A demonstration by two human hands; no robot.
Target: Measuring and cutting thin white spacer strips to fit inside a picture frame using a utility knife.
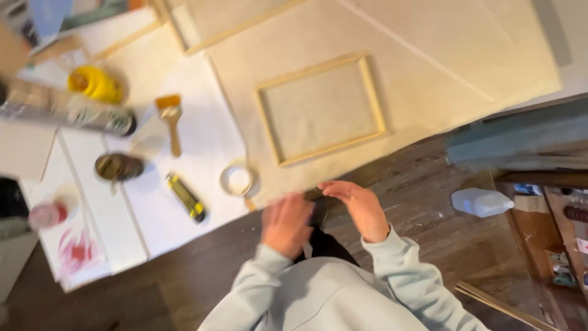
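both hands, left hand [285, 224] and right hand [361, 209], are closing curled fingers around a small dark object [318, 208] at the canvas sheet's [429, 73] near edge; grip blurred. next calls for steadying it.

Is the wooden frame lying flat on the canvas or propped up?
Lying flat. All four sides of the wooden frame rest on the spread canvas, whose cloth shows through its opening.

1 wood frame [321, 109], 1 brush [171, 120], 1 tape roll [237, 180], 1 yellow knife [187, 197], 2 hands [286, 224]
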